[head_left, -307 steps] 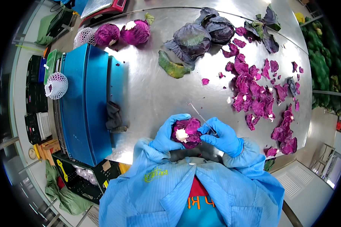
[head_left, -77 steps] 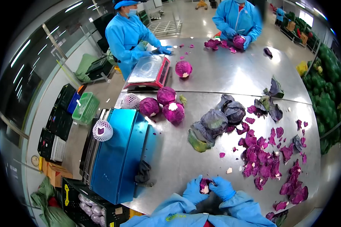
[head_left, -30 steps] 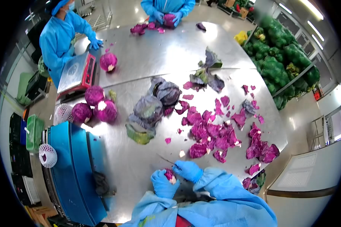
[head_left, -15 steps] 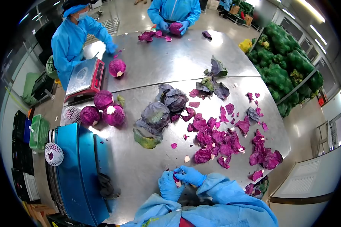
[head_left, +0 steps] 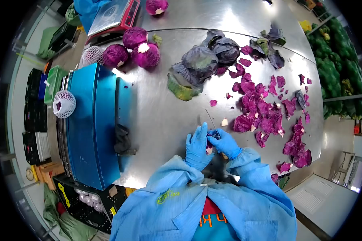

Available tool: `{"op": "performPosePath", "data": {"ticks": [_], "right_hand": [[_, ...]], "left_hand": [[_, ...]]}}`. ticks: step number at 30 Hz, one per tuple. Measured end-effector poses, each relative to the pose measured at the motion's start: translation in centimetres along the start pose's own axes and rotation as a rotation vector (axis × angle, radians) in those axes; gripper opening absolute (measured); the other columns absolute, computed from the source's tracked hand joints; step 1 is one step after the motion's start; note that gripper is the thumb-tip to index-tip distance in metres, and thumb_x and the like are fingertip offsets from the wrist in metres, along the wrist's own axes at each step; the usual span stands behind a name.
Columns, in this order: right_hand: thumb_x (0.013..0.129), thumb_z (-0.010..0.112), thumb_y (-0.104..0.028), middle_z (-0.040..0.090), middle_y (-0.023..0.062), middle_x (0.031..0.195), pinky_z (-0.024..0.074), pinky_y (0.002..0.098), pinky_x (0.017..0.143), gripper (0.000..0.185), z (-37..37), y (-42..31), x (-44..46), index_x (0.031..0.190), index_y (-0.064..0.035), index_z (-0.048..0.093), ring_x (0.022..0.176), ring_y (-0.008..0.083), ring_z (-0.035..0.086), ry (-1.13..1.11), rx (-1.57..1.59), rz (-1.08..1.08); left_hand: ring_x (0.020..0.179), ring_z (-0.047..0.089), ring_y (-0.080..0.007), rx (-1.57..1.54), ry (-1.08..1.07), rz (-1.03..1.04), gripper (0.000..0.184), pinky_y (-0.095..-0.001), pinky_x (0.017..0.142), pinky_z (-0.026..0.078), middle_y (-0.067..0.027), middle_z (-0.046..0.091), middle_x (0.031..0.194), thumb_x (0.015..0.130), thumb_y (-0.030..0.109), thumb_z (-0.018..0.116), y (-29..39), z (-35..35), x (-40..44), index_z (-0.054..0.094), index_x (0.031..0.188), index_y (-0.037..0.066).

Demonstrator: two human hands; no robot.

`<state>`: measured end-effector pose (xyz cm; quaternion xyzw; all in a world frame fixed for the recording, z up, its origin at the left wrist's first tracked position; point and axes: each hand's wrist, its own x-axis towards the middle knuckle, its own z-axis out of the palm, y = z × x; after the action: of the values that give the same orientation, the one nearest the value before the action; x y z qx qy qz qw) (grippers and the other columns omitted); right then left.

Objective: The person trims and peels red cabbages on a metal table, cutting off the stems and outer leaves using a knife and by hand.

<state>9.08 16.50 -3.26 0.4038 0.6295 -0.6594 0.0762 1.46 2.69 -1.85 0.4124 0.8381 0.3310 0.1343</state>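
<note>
My left hand (head_left: pixel 197 149), in a blue glove, is closed round a small purple cabbage (head_left: pixel 209 149) near the table's front edge; the glove hides most of it. My right hand (head_left: pixel 225 143) is closed on the handle of a thin knife (head_left: pixel 211 119), whose blade points up and away from me. Its fingers are close beside the cabbage. Just beyond, a pale scrap (head_left: pixel 225 122) lies on the metal table (head_left: pixel 161 116). To the right is a wide heap of torn purple leaves (head_left: pixel 265 110).
Two dark unpeeled cabbages (head_left: pixel 200 62) sit beyond my hands. Peeled purple cabbages (head_left: pixel 115 55) stand at the back left, near a red scale (head_left: pixel 129 18). A blue box (head_left: pixel 84 124) takes up the table's left side, with a dark cloth (head_left: pixel 122 138) beside it.
The camera has tipped down, so the co-workers are mostly out of view. The knife blade shows again in my right hand, and the left hand's fingers have straightened somewhat around the cabbage.
</note>
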Motion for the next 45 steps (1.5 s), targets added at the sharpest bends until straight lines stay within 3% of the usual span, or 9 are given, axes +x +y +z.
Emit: {"op": "performPosePath", "data": {"ticks": [6, 10, 20, 25, 26, 30, 36, 42, 45], "right_hand": [[0.083, 0.069, -0.044, 0.068, 0.0135, 0.085, 0.0513, 0.0334, 0.067, 0.043, -0.5, -2.5, 0.4, 0.1, -0.0038, 0.065, 0.075, 0.0201, 0.065, -0.051, -0.2, -0.028], [0.086, 0.066, -0.034, 0.06, 0.0163, 0.071, 0.0486, 0.0376, 0.058, 0.024, -0.6, -2.6, 0.5, 0.088, -0.0101, 0.063, 0.064, 0.0288, 0.062, 0.088, -0.697, -0.394], [0.083, 0.066, -0.033, 0.059, 0.0123, 0.064, 0.0466, 0.0432, 0.05, 0.024, -1.0, -0.3, 2.5, 0.076, -0.0136, 0.055, 0.056, 0.0335, 0.06, 0.353, -0.852, -0.664], [0.085, 0.067, -0.035, 0.062, 0.0122, 0.068, 0.0479, 0.0429, 0.052, 0.037, -7.9, 0.6, 4.4, 0.117, -0.0176, 0.06, 0.057, 0.032, 0.061, 0.711, -0.664, -0.547], [0.086, 0.067, -0.038, 0.063, 0.0117, 0.07, 0.0489, 0.0415, 0.054, 0.055, -9.0, -0.4, 3.5, 0.135, -0.0193, 0.05, 0.057, 0.0307, 0.062, 0.627, -0.749, -0.355], [0.074, 0.075, -0.053, 0.065, 0.0094, 0.086, 0.0505, 0.0341, 0.073, 0.075, -5.8, -4.1, -0.1, 0.133, -0.0119, 0.053, 0.079, 0.0197, 0.063, 0.182, -0.555, -0.102], [0.081, 0.071, -0.048, 0.069, 0.0083, 0.102, 0.0508, 0.0316, 0.08, 0.056, -1.1, -2.0, 0.8, 0.119, -0.0078, 0.063, 0.089, 0.0186, 0.064, -0.257, -0.159, -0.033], [0.086, 0.066, -0.038, 0.064, 0.0125, 0.081, 0.0507, 0.0369, 0.071, 0.028, -1.5, -1.8, 0.6, 0.091, -0.0102, 0.067, 0.074, 0.0249, 0.064, -0.077, -0.71, -0.479], [0.086, 0.066, -0.033, 0.061, 0.0157, 0.076, 0.0495, 0.0396, 0.064, 0.024, -1.5, -0.7, -0.3, 0.084, -0.009, 0.063, 0.068, 0.0316, 0.062, 0.021, -0.617, -0.514]], "left_hand": [[0.125, 0.046, -0.034, -0.08, -0.008, -0.018, 0.112, -0.0559, 0.104, 0.027, -0.0165, 0.044, 0.138, 0.062, 0.024, 0.077, -0.6, 0.6, 0.2, 0.01, 0.15, 0.003], [0.124, 0.045, -0.0364, -0.042, 0.027, -0.034, 0.116, -0.0574, 0.106, 0.025, -0.0205, 0.042, 0.137, 0.06, 0.024, 0.079, -0.1, 0.3, 0.6, 0.007, 0.149, 0.002], [0.12, 0.039, -0.0432, -0.054, -0.102, -0.214, 0.093, -0.0488, 0.101, 0.037, -0.0248, 0.036, 0.133, 0.059, 0.025, 0.081, 0.0, 0.1, -0.5, 0.033, 0.134, 0.001], [0.12, 0.04, -0.0426, -0.101, -0.046, -0.017, 0.095, -0.048, 0.102, 0.037, -0.0249, 0.036, 0.134, 0.058, 0.023, 0.084, -1.6, -0.4, -1.9, 0.033, 0.135, 0.002], [0.12, 0.04, -0.0425, -0.107, -0.018, 0.002, 0.096, -0.0476, 0.103, 0.037, -0.0243, 0.036, 0.134, 0.057, 0.024, 0.085, -1.8, -0.4, -2.2, 0.033, 0.135, 0.003], [0.12, 0.041, -0.0413, -0.116, -0.015, 0.001, 0.096, -0.0474, 0.102, 0.038, -0.023, 0.037, 0.134, 0.058, 0.024, 0.084, -1.6, -0.3, -2.3, 0.033, 0.136, 0.005], [0.116, 0.045, -0.039, -0.093, 0.172, 0.103, 0.085, -0.0473, 0.098, 0.041, -0.0209, 0.041, 0.13, 0.058, 0.023, 0.083, -1.5, 1.0, -3.1, 0.036, 0.128, 0.008], [0.113, 0.048, -0.0379, -0.082, 0.163, 0.119, 0.071, -0.0474, 0.096, 0.042, -0.0183, 0.045, 0.122, 0.065, 0.022, 0.08, -1.2, 1.3, -2.6, 0.041, 0.122, 0.008], [0.112, 0.048, -0.0379, -0.042, 0.156, 0.162, 0.072, -0.0469, 0.095, 0.042, -0.0172, 0.045, 0.123, 0.064, 0.023, 0.08, -0.8, 1.1, -2.5, 0.041, 0.123, 0.007]]}}
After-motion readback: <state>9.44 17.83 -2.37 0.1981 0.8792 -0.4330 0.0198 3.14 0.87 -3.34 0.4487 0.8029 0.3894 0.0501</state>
